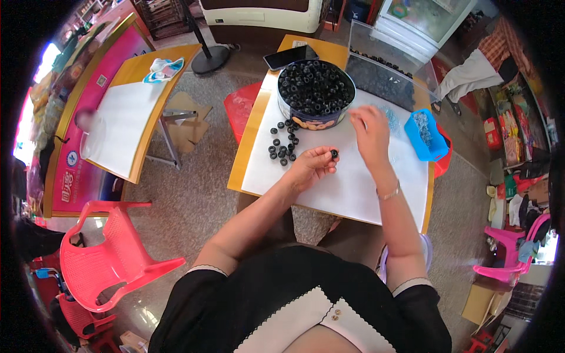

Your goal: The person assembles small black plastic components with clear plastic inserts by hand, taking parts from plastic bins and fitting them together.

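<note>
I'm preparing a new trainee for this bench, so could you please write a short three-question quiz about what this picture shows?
1. True or false: the left hand pinches a small black ring.
2. What does the round tin hold? A) black rings B) blue screws C) nothing
3. Which colour is the small tray beside the right hand?

Key: 1 true; 2 A; 3 blue. The right hand reaches toward pale small parts on the white sheet; whether it grips any cannot be told.
</note>
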A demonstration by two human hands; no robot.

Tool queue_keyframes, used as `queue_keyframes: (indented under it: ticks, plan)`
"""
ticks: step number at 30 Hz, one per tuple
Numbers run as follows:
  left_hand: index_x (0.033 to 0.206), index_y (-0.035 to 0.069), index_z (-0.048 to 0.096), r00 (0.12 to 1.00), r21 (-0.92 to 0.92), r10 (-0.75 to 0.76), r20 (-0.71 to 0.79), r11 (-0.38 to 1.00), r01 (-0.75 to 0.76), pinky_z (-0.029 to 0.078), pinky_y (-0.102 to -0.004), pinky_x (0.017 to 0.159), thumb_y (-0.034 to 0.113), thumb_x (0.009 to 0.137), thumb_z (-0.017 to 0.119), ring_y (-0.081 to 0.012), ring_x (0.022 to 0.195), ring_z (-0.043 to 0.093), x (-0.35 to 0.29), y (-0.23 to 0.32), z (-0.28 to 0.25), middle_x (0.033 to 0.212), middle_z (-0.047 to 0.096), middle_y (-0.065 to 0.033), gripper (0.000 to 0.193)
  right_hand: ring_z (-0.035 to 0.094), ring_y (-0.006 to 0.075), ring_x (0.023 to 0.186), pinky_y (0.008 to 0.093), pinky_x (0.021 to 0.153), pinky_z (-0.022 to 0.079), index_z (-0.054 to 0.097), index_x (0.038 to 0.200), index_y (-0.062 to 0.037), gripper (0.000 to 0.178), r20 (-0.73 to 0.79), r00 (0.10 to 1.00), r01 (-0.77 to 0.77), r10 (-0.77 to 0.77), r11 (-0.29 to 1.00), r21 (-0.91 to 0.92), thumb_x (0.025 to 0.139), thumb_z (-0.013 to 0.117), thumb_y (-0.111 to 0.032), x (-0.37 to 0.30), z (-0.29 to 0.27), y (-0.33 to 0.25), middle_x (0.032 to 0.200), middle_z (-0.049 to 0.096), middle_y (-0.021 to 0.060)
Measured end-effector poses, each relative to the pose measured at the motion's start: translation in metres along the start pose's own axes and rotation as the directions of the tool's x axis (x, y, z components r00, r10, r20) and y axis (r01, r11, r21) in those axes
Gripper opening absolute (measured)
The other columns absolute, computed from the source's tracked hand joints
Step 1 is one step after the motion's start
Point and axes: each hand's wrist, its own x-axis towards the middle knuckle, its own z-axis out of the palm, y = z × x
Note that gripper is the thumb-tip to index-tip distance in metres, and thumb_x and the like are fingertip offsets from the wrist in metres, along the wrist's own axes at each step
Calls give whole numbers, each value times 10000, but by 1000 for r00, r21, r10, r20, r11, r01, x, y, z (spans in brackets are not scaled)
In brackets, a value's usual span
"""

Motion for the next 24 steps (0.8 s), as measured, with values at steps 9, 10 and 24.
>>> queue_keyframes:
  ticks: [9, 10, 24]
  plan:
    - [1084, -1, 566, 998, -36, -14, 57, 999, 16, 513, -249, 701, 98, 889, 561, -111, 759, 589, 5, -6, -10, 928, 617, -74, 219, 616, 286, 813, 390, 712, 427, 701, 709, -146, 118, 641, 768, 308, 6, 873, -377, 703, 605, -78, 86, 73, 34, 763, 664, 77]
    - [1083, 0, 567, 998, -45, -23, 56, 999, 26, 516, -247, 698, 99, 889, 561, -110, 761, 591, 6, -7, -11, 929, 617, -75, 218, 632, 289, 793, 389, 697, 432, 703, 702, -149, 135, 687, 725, 330, 56, 847, -416, 690, 599, -64, 88, 78, 35, 772, 672, 88]
    - [1050, 5, 578, 1000, -39, -15, 12, 999, 15, 527, -247, 682, 101, 883, 572, -110, 739, 599, 4, -4, -5, 913, 622, -63, 193, 641, 306, 850, 409, 729, 474, 684, 782, -38, 135, 768, 633, 411, 94, 800, -437, 708, 573, -56, 96, 84, 34, 860, 664, 168]
